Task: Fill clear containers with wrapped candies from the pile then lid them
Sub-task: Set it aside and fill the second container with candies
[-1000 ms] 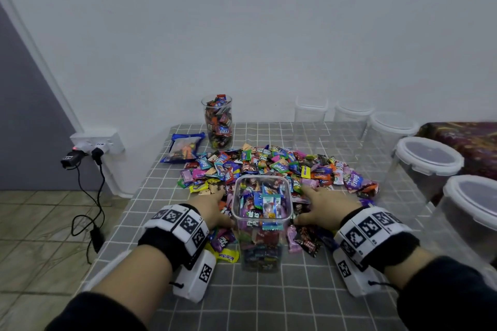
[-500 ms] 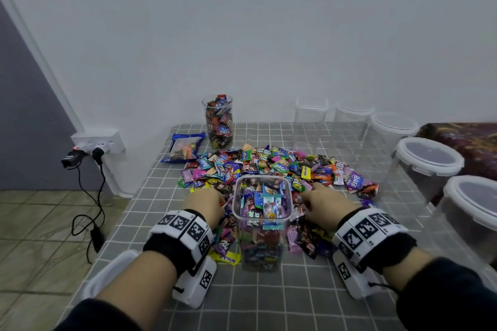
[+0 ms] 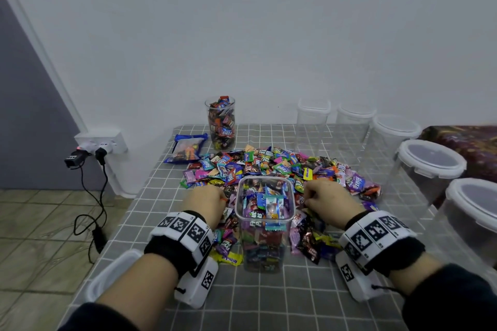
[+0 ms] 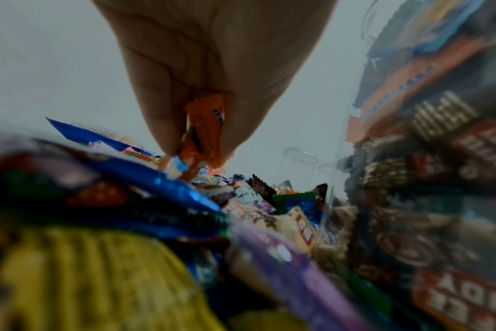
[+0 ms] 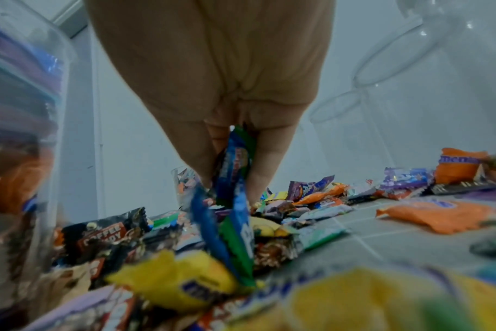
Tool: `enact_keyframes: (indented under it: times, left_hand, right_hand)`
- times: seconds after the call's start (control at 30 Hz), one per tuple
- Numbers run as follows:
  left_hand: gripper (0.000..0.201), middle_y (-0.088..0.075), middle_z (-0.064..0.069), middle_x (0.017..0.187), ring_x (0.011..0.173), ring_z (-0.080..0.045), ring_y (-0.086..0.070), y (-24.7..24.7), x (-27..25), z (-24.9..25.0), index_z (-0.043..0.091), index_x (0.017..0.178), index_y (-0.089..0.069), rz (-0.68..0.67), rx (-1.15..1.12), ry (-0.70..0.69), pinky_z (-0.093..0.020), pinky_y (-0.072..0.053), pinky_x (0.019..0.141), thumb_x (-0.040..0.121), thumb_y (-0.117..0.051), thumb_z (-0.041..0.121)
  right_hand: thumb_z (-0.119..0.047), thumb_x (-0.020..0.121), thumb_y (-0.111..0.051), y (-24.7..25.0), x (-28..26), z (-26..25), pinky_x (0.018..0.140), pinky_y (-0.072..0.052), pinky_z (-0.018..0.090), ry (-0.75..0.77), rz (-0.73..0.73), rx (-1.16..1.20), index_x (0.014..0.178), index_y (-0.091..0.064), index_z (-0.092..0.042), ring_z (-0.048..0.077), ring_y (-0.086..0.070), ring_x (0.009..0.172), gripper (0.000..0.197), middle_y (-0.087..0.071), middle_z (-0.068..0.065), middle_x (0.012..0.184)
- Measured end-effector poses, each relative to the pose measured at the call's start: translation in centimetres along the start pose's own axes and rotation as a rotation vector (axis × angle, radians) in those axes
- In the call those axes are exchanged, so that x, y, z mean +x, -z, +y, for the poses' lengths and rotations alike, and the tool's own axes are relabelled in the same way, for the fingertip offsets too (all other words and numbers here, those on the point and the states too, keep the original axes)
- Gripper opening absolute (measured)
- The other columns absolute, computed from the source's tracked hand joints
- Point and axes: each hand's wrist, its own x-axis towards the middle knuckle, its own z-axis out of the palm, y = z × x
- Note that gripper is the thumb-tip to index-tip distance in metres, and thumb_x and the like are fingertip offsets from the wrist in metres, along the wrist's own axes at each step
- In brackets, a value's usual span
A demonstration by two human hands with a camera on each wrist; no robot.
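Observation:
A square clear container (image 3: 265,223), nearly full of wrapped candies and without a lid, stands in front of the candy pile (image 3: 279,166). My left hand (image 3: 207,203) is just left of it, fingers curled, pinching orange-wrapped candies (image 4: 204,132). My right hand (image 3: 325,200) is just right of it, gripping blue and green wrapped candies (image 5: 235,165). Both fists hover low over the near edge of the pile.
A tall round jar (image 3: 221,123) full of candies and a blue packet (image 3: 187,149) sit at the back left. Empty lidded clear containers (image 3: 430,166) line the back and right side. A white lid (image 3: 113,277) lies at the left table edge. A power strip (image 3: 102,142) hangs off the left.
Both hands drew back from the pile toward me and closed into fists holding candies. They now sit slightly higher beside the container.

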Motion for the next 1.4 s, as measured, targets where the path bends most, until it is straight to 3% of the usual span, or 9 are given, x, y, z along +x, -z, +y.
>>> enact_keyframes:
  times: [0.2, 0.33, 0.57, 0.77, 0.97, 1.1, 1.2, 1.33, 1.4]
  left_hand:
    - [0.026, -0.068, -0.004, 0.107, 0.1, -0.023, -0.061, 0.4, -0.4, 0.3, 0.019, 0.106, -0.069, 0.036, -0.041, -0.01, -0.03, -0.046, 0.076, 0.097, -0.045, 0.023]
    - [0.026, -0.069, -0.004, 0.105, 0.098, -0.022, -0.061, 0.6, -0.6, 0.3, 0.018, 0.105, -0.069, 0.073, -0.109, -0.01, -0.029, -0.045, 0.077, 0.097, -0.045, 0.023]
    - [0.026, -0.07, -0.002, 0.105, 0.099, -0.021, -0.061, 0.6, -1.0, -0.2, 0.02, 0.108, -0.069, 0.144, -0.154, -0.012, -0.032, -0.048, 0.083, 0.096, -0.046, 0.024]
    - [0.027, -0.07, 0.001, 0.103, 0.095, -0.019, -0.062, 0.6, -1.2, -0.1, 0.022, 0.107, -0.069, 0.161, -0.168, -0.028, -0.027, -0.046, 0.078, 0.096, -0.044, 0.023]
    - [0.027, -0.07, 0.002, 0.101, 0.093, -0.018, -0.062, 0.8, -1.3, -0.1, 0.023, 0.106, -0.069, 0.161, -0.17, -0.018, -0.025, -0.041, 0.07, 0.096, -0.044, 0.024]
    - [0.027, -0.07, 0.0, 0.102, 0.094, -0.019, -0.062, 0.8, -1.3, 0.0, 0.021, 0.107, -0.07, 0.165, -0.187, -0.032, -0.027, -0.045, 0.077, 0.097, -0.045, 0.024]
    - [0.028, -0.07, 0.0, 0.102, 0.094, -0.019, -0.061, 0.8, -1.3, 0.2, 0.021, 0.107, -0.07, 0.172, -0.172, -0.04, -0.026, -0.044, 0.075, 0.097, -0.044, 0.024]
    - [0.028, -0.07, -0.001, 0.101, 0.093, -0.02, -0.061, 0.9, -1.4, 0.4, 0.02, 0.105, -0.07, 0.174, -0.161, -0.045, -0.027, -0.042, 0.072, 0.097, -0.044, 0.024]
    - [0.027, -0.07, -0.001, 0.098, 0.091, -0.02, -0.061, 0.9, -1.4, 0.3, 0.02, 0.102, -0.071, 0.167, -0.179, -0.044, -0.027, -0.041, 0.07, 0.096, -0.044, 0.023]
  right_hand:
    - [-0.007, 0.09, -0.057, 0.2, -0.6, 0.8, 0.068, -0.041, 0.021, -0.023, 0.034, 0.203, 0.075, -0.052, -0.02, 0.012, -0.052, 0.08, 0.02, -0.053, -0.009, 0.079]
    - [-0.005, 0.089, -0.059, 0.6, -0.9, 1.6, 0.077, -0.047, 0.028, -0.047, 0.098, 0.377, 0.073, -0.055, -0.019, 0.016, -0.057, 0.081, 0.022, -0.059, -0.004, 0.079]
    - [-0.002, 0.087, -0.061, 2.2, -1.3, 1.6, 0.074, -0.05, 0.037, -0.023, 0.221, 0.609, 0.072, -0.059, -0.014, 0.017, -0.054, 0.068, 0.02, -0.06, 0.001, 0.069]
    - [-0.003, 0.087, -0.062, 3.6, -1.4, 0.5, 0.074, -0.049, 0.038, 0.028, 0.271, 0.716, 0.076, -0.062, -0.015, 0.02, -0.055, 0.071, 0.016, -0.061, 0.006, 0.072]
    - [-0.002, 0.086, -0.062, 6.0, -2.2, -1.7, 0.062, -0.046, 0.02, 0.15, 0.371, 0.793, 0.074, -0.061, -0.018, 0.01, -0.054, 0.063, 0.02, -0.062, 0.002, 0.067]
    - [-0.002, 0.087, -0.062, 6.9, -3.1, -3.9, 0.066, -0.048, 0.023, 0.251, 0.343, 0.857, 0.076, -0.061, -0.018, 0.01, -0.057, 0.065, 0.019, -0.063, -0.001, 0.066]
    - [0.0, 0.088, -0.06, 6.8, -3.3, -5.9, 0.064, -0.05, 0.02, 0.32, 0.27, 0.884, 0.077, -0.061, -0.016, 0.008, -0.058, 0.063, 0.019, -0.063, -0.004, 0.064]
    - [-0.003, 0.088, -0.06, 5.8, -2.9, -8.1, 0.074, -0.051, 0.039, 0.36, 0.205, 0.825, 0.078, -0.062, -0.016, 0.018, -0.059, 0.072, 0.016, -0.064, 0.003, 0.071]
    - [-0.003, 0.088, -0.06, 5.2, -3.0, -8.8, 0.074, -0.05, 0.038, 0.38, 0.16, 0.805, 0.08, -0.061, -0.014, 0.016, -0.058, 0.071, 0.014, -0.063, 0.004, 0.072]
